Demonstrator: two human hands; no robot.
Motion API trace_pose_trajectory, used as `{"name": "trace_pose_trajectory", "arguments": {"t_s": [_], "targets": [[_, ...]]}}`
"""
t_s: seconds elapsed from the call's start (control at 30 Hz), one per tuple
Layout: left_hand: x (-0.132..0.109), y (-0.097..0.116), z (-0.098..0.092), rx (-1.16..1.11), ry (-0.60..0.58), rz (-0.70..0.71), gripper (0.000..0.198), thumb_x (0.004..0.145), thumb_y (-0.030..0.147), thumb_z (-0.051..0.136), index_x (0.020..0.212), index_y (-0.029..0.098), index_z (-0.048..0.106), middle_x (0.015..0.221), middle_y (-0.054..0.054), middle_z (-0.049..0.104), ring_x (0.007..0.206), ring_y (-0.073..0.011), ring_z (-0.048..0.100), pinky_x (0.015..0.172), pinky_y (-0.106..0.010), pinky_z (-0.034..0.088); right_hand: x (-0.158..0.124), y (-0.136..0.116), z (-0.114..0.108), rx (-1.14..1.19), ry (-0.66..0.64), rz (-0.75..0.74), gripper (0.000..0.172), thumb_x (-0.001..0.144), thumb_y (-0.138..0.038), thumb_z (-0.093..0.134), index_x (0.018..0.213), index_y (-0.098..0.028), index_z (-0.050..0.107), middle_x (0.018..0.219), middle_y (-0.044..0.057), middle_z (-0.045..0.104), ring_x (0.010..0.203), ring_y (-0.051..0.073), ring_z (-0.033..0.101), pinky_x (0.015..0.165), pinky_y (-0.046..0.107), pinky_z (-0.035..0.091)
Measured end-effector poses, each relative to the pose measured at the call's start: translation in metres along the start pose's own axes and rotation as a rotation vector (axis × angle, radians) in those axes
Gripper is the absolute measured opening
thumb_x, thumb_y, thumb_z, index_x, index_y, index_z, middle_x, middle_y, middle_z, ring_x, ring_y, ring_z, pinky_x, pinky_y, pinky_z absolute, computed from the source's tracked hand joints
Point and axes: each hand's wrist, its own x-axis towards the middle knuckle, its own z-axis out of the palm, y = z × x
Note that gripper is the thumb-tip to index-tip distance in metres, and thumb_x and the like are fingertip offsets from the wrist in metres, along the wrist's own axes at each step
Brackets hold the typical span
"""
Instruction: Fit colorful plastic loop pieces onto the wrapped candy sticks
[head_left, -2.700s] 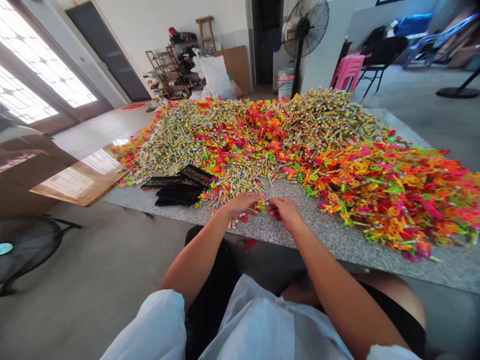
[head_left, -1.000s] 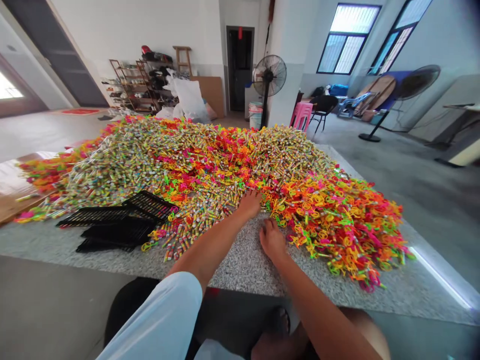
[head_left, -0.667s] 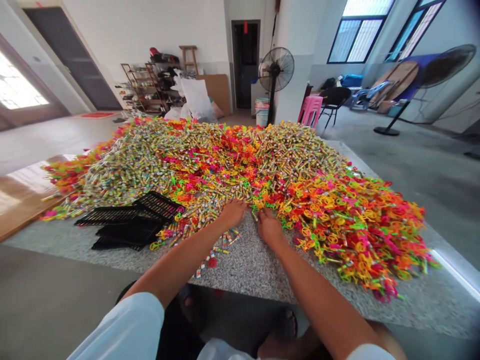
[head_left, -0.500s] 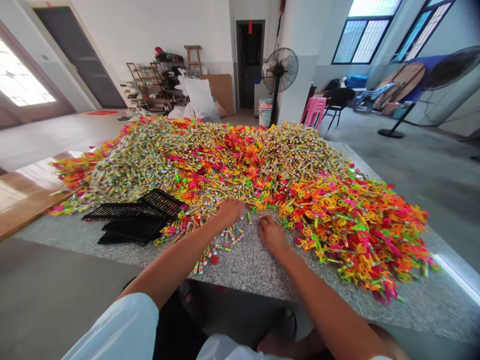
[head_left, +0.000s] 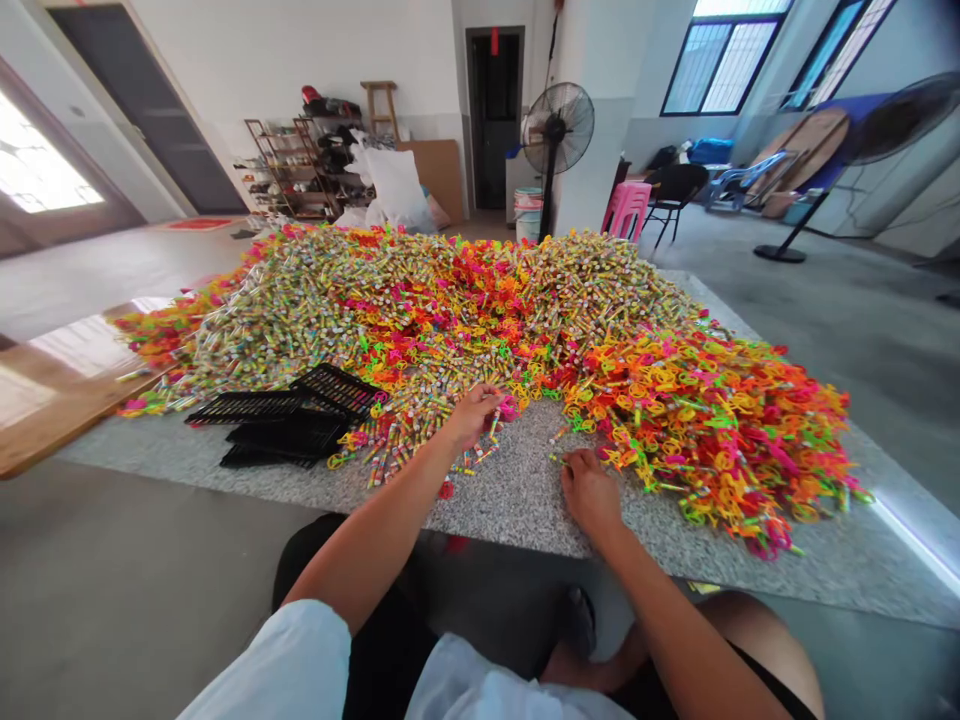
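Observation:
My left hand (head_left: 474, 415) is closed on a small stick piece with a pink part (head_left: 508, 407), at the front of a heap of small printed sticks (head_left: 427, 395). My right hand (head_left: 589, 485) rests low over the speckled stone table (head_left: 517, 500), its fingers curled by a small greenish piece; what it holds, if anything, is too small to name. Right of it lies a large pile of orange, yellow and pink plastic pieces (head_left: 720, 430). Black slotted trays (head_left: 285, 430) are stacked at the left.
Behind the table stand a fan (head_left: 555, 130), a bucket (head_left: 528, 215), white bags (head_left: 397, 185) and a shoe rack (head_left: 289, 165). Pink stools (head_left: 626, 208) are at the back right. A wooden surface (head_left: 45, 430) adjoins the left.
My left hand has lifted slightly from the sticks and turned, with a pink piece now showing at its fingers. My right hand has moved right, toward the colourful pile. The view has shifted a little.

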Motion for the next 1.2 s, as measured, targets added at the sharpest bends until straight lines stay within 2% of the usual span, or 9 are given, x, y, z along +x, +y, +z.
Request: {"name": "trace_pose_trajectory", "arguments": {"t_s": [0.17, 0.3, 0.5, 0.67, 0.73, 0.83, 0.97, 1.07, 1.2], "targets": [[-0.044, -0.016, -0.001, -0.071, 0.041, -0.008, 0.050, 0.080, 0.057, 0.071, 0.112, 0.025, 0.050, 0.095, -0.001, 0.068, 0.060, -0.0138, 0.070, 0.046, -0.019, 0.045, 0.002, -0.036, -0.003, 0.442, 0.026, 0.017, 0.029, 0.097, -0.038, 0.051, 0.116, -0.020, 0.064, 0.108, 0.009, 0.072, 0.091, 0.024, 0.067, 0.084, 0.035, 0.050], [-0.059, -0.018, -0.010, -0.132, 0.032, -0.010, 0.047, 0.084, 0.055, 0.068, 0.116, 0.024, 0.052, 0.100, -0.004, 0.070, 0.065, -0.0157, 0.071, 0.051, -0.023, 0.051, 0.006, -0.068, 0.007, 0.647, -0.009, 0.073, 0.029, 0.090, -0.044, 0.059, 0.108, -0.023, 0.067, 0.096, 0.006, 0.073, 0.080, 0.022, 0.066, 0.074, 0.032, 0.050], [-0.058, -0.021, -0.028, -0.137, 0.069, 0.004, 0.043, 0.086, 0.051, 0.065, 0.117, 0.023, 0.057, 0.099, -0.006, 0.071, 0.071, -0.0168, 0.070, 0.056, -0.026, 0.053, 0.019, -0.074, 0.031, 0.389, -0.030, 0.055, 0.026, 0.093, -0.038, 0.053, 0.104, -0.020, 0.067, 0.097, 0.008, 0.074, 0.088, 0.022, 0.068, 0.082, 0.032, 0.049], [-0.051, -0.037, -0.035, 0.227, 0.213, -0.011, 0.029, 0.088, 0.040, 0.065, 0.111, 0.022, 0.060, 0.067, 0.000, 0.062, 0.051, -0.0137, 0.057, 0.046, -0.024, 0.041, 0.015, -0.064, 0.035, 0.149, 0.003, 0.048, 0.023, 0.095, -0.029, 0.050, 0.108, -0.020, 0.066, 0.099, 0.009, 0.074, 0.091, 0.022, 0.069, 0.083, 0.030, 0.047], [-0.042, -0.034, -0.021, 0.292, 0.197, 0.003, 0.029, 0.087, 0.037, 0.066, 0.111, 0.022, 0.061, 0.063, 0.002, 0.059, 0.047, -0.0136, 0.054, 0.045, -0.024, 0.039, 0.010, -0.061, 0.038, 0.157, 0.054, 0.037, 0.023, 0.097, -0.030, 0.049, 0.109, -0.020, 0.065, 0.099, 0.008, 0.073, 0.092, 0.022, 0.069, 0.083, 0.029, 0.047], [-0.014, -0.010, 0.032, 0.278, 0.106, 0.057, 0.044, 0.087, 0.042, 0.066, 0.124, 0.019, 0.057, 0.070, -0.001, 0.063, 0.052, -0.0156, 0.060, 0.051, -0.028, 0.048, 0.004, -0.059, 0.043, 0.161, 0.112, 0.017, 0.024, 0.097, -0.031, 0.048, 0.111, -0.020, 0.065, 0.104, 0.008, 0.073, 0.095, 0.022, 0.069, 0.086, 0.030, 0.047], [0.050, 0.040, 0.102, 0.116, -0.079, 0.366, 0.058, 0.096, 0.049, 0.053, 0.147, 0.024, 0.041, 0.107, -0.010, 0.068, 0.091, -0.0208, 0.069, 0.086, -0.040, 0.056, 0.002, -0.059, 0.044, 0.176, 0.121, 0.027, 0.022, 0.095, -0.028, 0.051, 0.111, -0.021, 0.065, 0.105, 0.007, 0.073, 0.095, 0.021, 0.069, 0.086, 0.029, 0.047], [0.097, 0.056, 0.099, 0.561, 0.094, 0.480, 0.045, 0.095, 0.038, 0.056, 0.138, 0.023, 0.055, 0.124, -0.012, 0.065, 0.121, -0.0250, 0.059, 0.109, -0.043, 0.043, 0.005, -0.059, 0.044, 0.204, 0.128, 0.014, 0.020, 0.094, -0.025, 0.052, 0.108, -0.021, 0.066, 0.101, 0.006, 0.073, 0.091, 0.020, 0.069, 0.083, 0.027, 0.047], [0.126, 0.030, 0.046, 1.120, 0.077, 0.492, 0.041, 0.083, 0.032, 0.070, 0.123, 0.023, 0.068, 0.147, -0.012, 0.051, 0.144, -0.0362, 0.036, 0.120, -0.053, 0.026, 0.010, -0.058, 0.046, 0.190, 0.141, 0.035, 0.018, 0.095, -0.027, 0.053, 0.104, -0.021, 0.068, 0.095, 0.005, 0.074, 0.086, 0.019, 0.068, 0.079, 0.026, 0.045]]}}
